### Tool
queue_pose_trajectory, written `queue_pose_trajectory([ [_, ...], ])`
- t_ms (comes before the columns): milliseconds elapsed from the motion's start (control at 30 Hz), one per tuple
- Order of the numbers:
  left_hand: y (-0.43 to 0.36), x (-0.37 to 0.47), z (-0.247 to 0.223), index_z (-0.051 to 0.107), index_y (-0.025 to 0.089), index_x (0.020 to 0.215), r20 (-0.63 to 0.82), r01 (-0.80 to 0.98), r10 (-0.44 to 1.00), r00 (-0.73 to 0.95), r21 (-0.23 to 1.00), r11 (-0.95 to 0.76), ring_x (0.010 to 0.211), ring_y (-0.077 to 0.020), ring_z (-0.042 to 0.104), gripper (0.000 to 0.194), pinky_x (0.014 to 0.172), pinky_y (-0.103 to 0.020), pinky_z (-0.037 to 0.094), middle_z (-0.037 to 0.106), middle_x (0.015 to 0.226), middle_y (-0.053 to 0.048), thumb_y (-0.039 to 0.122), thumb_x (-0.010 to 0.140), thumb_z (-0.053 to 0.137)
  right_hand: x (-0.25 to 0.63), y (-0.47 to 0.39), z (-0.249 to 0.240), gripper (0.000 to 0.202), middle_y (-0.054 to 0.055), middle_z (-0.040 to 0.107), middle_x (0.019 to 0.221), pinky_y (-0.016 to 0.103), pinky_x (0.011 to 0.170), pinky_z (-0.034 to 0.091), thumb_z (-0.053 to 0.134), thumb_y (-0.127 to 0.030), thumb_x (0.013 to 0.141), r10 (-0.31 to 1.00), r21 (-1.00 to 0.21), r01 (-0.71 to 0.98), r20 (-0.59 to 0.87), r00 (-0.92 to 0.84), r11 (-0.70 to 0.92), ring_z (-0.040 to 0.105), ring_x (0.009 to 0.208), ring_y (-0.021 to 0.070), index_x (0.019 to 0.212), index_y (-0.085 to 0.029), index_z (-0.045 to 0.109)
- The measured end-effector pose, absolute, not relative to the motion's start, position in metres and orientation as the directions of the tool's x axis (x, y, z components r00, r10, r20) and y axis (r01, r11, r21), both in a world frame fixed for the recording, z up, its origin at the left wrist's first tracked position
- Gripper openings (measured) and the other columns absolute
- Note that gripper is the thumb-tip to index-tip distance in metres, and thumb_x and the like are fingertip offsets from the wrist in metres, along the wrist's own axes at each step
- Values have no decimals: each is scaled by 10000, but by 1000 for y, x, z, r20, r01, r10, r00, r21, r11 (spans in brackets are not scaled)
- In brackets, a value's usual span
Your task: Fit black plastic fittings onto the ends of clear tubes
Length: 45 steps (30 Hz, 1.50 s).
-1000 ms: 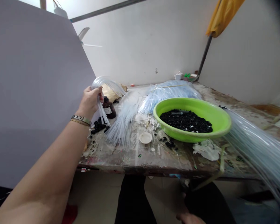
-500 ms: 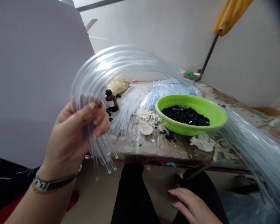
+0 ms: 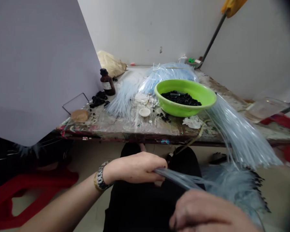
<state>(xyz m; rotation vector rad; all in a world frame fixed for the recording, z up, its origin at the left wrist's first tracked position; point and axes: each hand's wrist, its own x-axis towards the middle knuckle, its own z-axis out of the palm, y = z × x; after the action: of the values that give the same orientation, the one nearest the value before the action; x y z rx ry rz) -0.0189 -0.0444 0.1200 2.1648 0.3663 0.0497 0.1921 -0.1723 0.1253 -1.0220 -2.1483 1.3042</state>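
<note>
My left hand [image 3: 139, 167] is closed around one end of a bundle of clear plastic tubes [image 3: 181, 178], low over my dark-clad lap. From that grip the tubes run rightward, passing just beyond my right hand [image 3: 210, 211]. That hand is blurred and curled at the bottom edge; whatever its fingers hold is hidden. Below the table at right, more clear tubes [image 3: 232, 187] hang or lie with black pieces along their ends. On the table, a green basin [image 3: 183, 111] holds small black pieces [image 3: 181, 98].
Another tube bundle [image 3: 244, 132] overhangs the table's front edge at right. Further tubes [image 3: 169, 75] lie behind the basin. A brown bottle [image 3: 107, 83], a small white dish [image 3: 144, 112] and crumpled white paper [image 3: 192, 122] are on the table. A red stool [image 3: 36, 183] stands lower left.
My left hand has come down and right, from holding the tubes arched above the table to my lap. My right hand has curled up and moved slightly right. The view has tilted down.
</note>
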Motion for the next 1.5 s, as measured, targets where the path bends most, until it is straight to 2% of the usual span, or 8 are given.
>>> queue_pose_trajectory([
  [133,-50,-21,97,582,216,753,-72,230,258,963,717,-658,556,-134,508,93,510,-245,341,557,648,23,166,807,638,197,-161,103,519,93,611,1308,470,1032,428,663,-400,813,942,-747,597,121,-313,294,542,1220,319,1316,-298,580],
  [233,-50,-23,86,584,219,720,-60,288,327,943,638,-714,509,-140,501,103,483,-252,327,544,610,21,158,789,630,188,-137,70,666,90,634,1254,397,978,453,751,-384,711,933,-747,644,-91,-349,168,593,1128,284,1324,-227,543],
  [400,-42,-30,62,642,197,831,-43,463,495,868,433,-773,761,-255,625,64,704,-343,462,659,810,-80,152,797,612,166,-104,15,92,-35,618,681,216,537,427,584,-217,790,798,-862,489,-385,-464,-132,553,557,114,872,-176,595],
  [533,-60,-41,55,649,246,1104,218,449,650,728,565,-692,1190,-346,505,336,1059,-523,287,622,1210,-140,144,784,652,167,-90,-2,63,-65,502,599,192,486,338,573,-222,795,846,-897,403,-351,-401,-182,447,513,81,795,-173,532],
  [767,-104,-47,15,698,255,1022,-158,220,859,487,974,54,952,-257,608,192,860,-398,473,667,1000,-97,260,838,644,172,-88,-6,143,-62,457,635,193,486,319,575,-273,820,883,-922,326,-322,-341,-211,399,533,74,904,-158,565],
  [900,-90,-42,-17,576,266,1257,-328,-256,797,508,825,503,1195,-278,540,462,927,-410,453,598,1279,-123,354,817,688,166,-93,-7,227,-61,508,641,190,468,331,564,-257,814,824,-923,244,-377,-424,-297,409,498,67,1019,-160,576],
  [1167,-66,-11,-13,611,211,1175,-242,-657,861,447,565,500,1067,-272,651,386,1010,-499,423,711,1089,-94,323,819,706,160,-98,-23,138,-32,588,599,195,439,405,572,-268,722,654,-845,139,-493,-573,-516,505,451,82,802,-162,535],
  [1500,-61,1,-6,667,196,938,-356,-640,915,191,662,391,800,-195,701,233,845,-361,512,736,808,-26,267,741,769,155,-86,-21,383,64,669,1092,342,881,470,594,-252,813,940,-939,345,-134,-312,-20,622,983,212,1189,-195,546],
])
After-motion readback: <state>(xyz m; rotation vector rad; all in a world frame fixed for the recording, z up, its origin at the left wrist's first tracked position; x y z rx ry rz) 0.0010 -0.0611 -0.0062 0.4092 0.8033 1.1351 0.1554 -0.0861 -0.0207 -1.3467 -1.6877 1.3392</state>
